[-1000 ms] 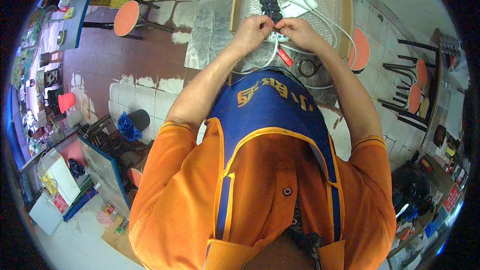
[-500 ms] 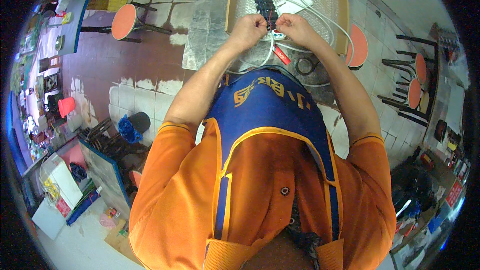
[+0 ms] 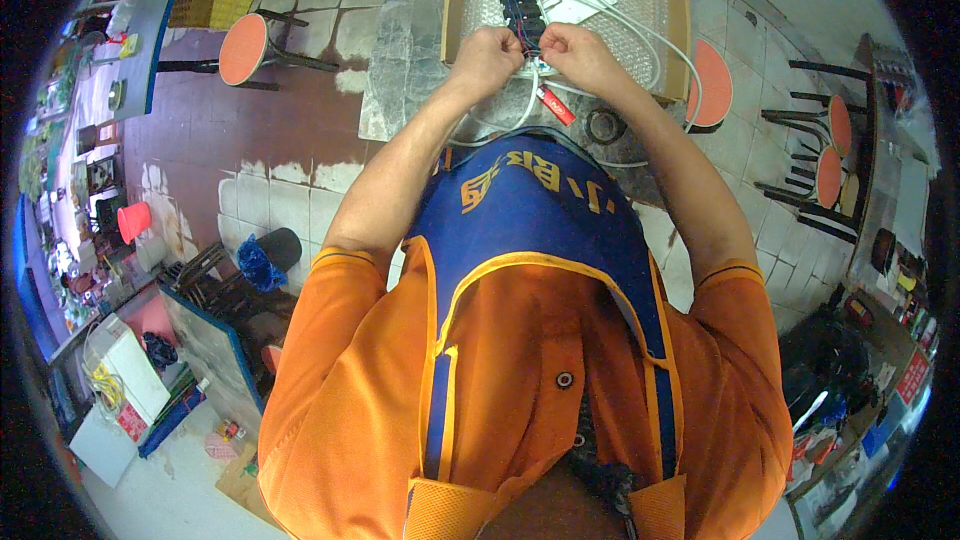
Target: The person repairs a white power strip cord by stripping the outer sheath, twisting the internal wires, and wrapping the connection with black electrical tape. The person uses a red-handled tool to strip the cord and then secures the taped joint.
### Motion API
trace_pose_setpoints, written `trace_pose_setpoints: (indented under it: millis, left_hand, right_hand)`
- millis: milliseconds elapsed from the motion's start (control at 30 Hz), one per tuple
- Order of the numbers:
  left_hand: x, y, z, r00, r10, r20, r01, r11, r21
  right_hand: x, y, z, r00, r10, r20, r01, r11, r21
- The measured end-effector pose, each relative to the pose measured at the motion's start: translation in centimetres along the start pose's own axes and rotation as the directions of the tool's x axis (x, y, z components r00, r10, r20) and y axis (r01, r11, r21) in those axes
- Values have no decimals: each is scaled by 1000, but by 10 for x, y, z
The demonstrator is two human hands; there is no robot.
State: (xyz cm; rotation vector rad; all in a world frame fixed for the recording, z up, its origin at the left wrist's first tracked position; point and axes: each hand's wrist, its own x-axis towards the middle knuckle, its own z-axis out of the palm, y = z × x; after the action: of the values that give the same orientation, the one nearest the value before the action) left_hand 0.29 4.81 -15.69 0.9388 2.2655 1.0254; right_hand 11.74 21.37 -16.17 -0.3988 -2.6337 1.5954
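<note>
A: Looking at the left hand (image 3: pixel 490 60) first, and seeing what?

B: Pinching at some thin wires (image 3: pixel 528 36), pressing thumb and fingers together.

A: And with the right hand (image 3: pixel 575 55)?

B: Pinching at the wires too, curling the fingers in and facing the left hand from just beside it. Not managing to tell one strand from another, though; seeing them too small for that.

A: Tracing the wires to where?

B: Following them up from the fingertips to a black block (image 3: pixel 520 8) with several sections, showing above the near part of an open cardboard box (image 3: pixel 677 45). Glimpsing a bit of white housing (image 3: pixel 541 68) below the fingertips, too, half hidden between the hands.

A: Noticing more around the block?

B: Seeing bubble wrap (image 3: pixel 485 5) lining the box, a flat white piece (image 3: pixel 576 7) to the right, and a pale cable (image 3: pixel 533 103) looping across.

A: And on the tabletop (image 3: pixel 410 45)?

B: Spotting a small red object (image 3: pixel 556 107) lying near the right hand, then a dark round roll (image 3: pixel 591 127) farther right, both near the blue apron (image 3: pixel 530 200).

A: Checking past the edge?

B: Finding an orange-topped stool (image 3: pixel 710 85) just beside it, on the right.
</note>
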Motion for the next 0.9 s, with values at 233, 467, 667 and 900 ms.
trace_pose_setpoints:
  millis: [233, 467, 667, 900]
  left_hand:
    - [-4, 2, 4, 995, 4, -96, -8, 999, -45]
    - [-4, -3, 5, 998, 24, -66, -26, 999, -33]
    - [-6, 0, 3, 998, 20, -55, -20, 1000, 5]
    - [-5, -1, 4, 998, 41, -55, -39, 999, 31]
  right_hand:
    - [0, -13, 1, 995, -56, -88, 45, 991, -127]
    - [0, -8, 3, 993, -76, -93, 68, 994, -83]
    - [-2, -5, 3, 981, -169, -94, 155, 978, -139]
    - [-2, -2, 5, 987, -144, -77, 131, 979, -156]
